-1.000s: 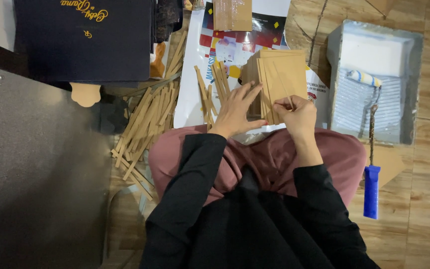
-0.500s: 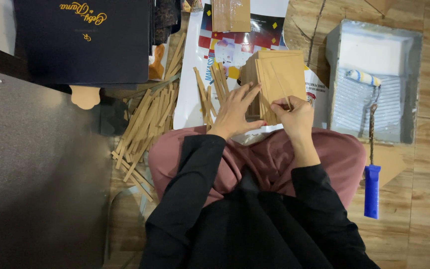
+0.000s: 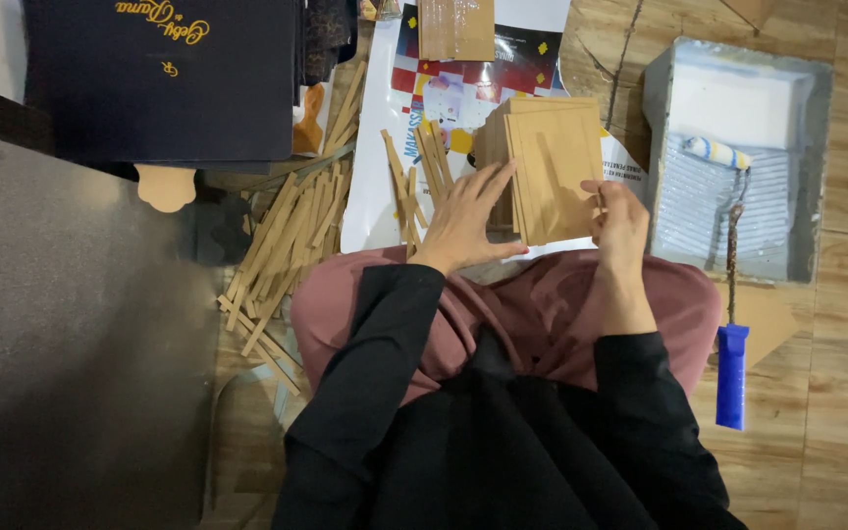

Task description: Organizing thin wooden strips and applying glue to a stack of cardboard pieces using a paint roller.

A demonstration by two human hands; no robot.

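Left hand (image 3: pixel 465 214) flat beside cardboard stack (image 3: pixel 552 167); right hand (image 3: pixel 620 218) grips edge.

I see a dark navy box (image 3: pixel 164 83) with gold lettering well up-left of my grip, and a white printed sheet (image 3: pixel 424 88), multicoloured, lying flat just beyond it.

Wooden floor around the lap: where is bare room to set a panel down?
Bare floor lies right of the grey paint tray and beyond the blue-handled roller. Left is crowded with loose wooden strips; ahead, the stack of brown panels covers the printed sheet.
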